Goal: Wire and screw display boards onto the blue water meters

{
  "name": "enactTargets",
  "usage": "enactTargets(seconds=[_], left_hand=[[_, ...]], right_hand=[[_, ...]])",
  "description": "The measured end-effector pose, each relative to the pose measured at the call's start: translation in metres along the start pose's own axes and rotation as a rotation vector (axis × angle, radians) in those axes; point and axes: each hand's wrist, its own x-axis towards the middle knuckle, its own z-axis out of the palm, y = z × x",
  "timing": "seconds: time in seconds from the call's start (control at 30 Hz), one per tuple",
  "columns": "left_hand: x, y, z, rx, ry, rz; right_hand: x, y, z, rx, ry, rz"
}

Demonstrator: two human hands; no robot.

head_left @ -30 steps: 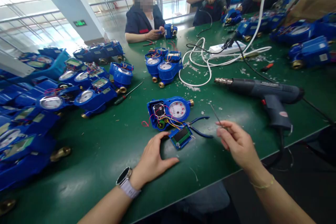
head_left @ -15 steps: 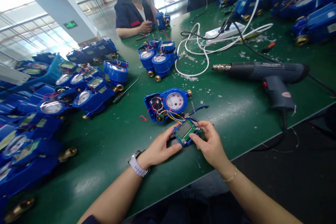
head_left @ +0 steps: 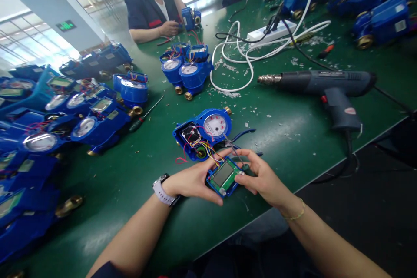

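An opened blue water meter point(head_left: 208, 132) with a white dial lies on the green table point(head_left: 137, 173), coloured wires running from it to a small blue circuit board with a display point(head_left: 224, 177). My left hand point(head_left: 192, 180) grips the board's left side, watch on its wrist. My right hand point(head_left: 262, 178) grips the board's right side and also pinches a thin metal rod point(head_left: 233, 150) that slants up over the wires. Blue-handled pliers point(head_left: 243, 132) lie just behind my right hand.
A dark heat gun point(head_left: 325, 87) lies at the right with its cord over the table edge. White cable and a power strip point(head_left: 270, 34) lie behind it. Many blue meters point(head_left: 94, 121) crowd the left; a pair point(head_left: 185, 71) stands mid-table. A screwdriver point(head_left: 143, 115) lies nearby. A person across works on a meter.
My right hand came in from the right with the thin rod and closed on the board. My left hand moved from flat on the table to gripping the board, which is lifted nearer me.
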Motion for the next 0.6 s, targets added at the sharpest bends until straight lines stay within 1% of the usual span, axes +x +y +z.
enactTargets(seconds=[0.13, 0.23, 0.33, 0.4, 0.47, 0.53, 0.6], left_hand=[[0.0, 0.0, 0.007, -0.04, -0.019, 0.037], [-0.002, -0.002, 0.013, -0.082, 0.015, 0.022], [-0.007, -0.004, 0.018, -0.085, 0.065, 0.025], [-0.01, -0.004, 0.02, -0.088, 0.057, 0.044], [-0.013, -0.002, 0.021, -0.113, 0.023, 0.05], [-0.014, 0.0, 0.023, -0.133, 0.004, 0.039], [-0.015, 0.001, 0.025, -0.133, 0.021, 0.036]], right_hand=[[-0.001, -0.003, -0.005, -0.003, -0.098, 0.037], [-0.004, -0.005, -0.006, -0.024, -0.107, 0.069], [-0.013, -0.007, -0.01, -0.072, -0.015, 0.025], [-0.023, -0.009, -0.014, -0.111, 0.074, -0.034], [-0.037, -0.012, -0.019, -0.138, 0.138, -0.082], [-0.054, -0.017, -0.021, -0.169, 0.173, -0.118], [-0.071, -0.025, -0.022, -0.279, 0.179, -0.135]])
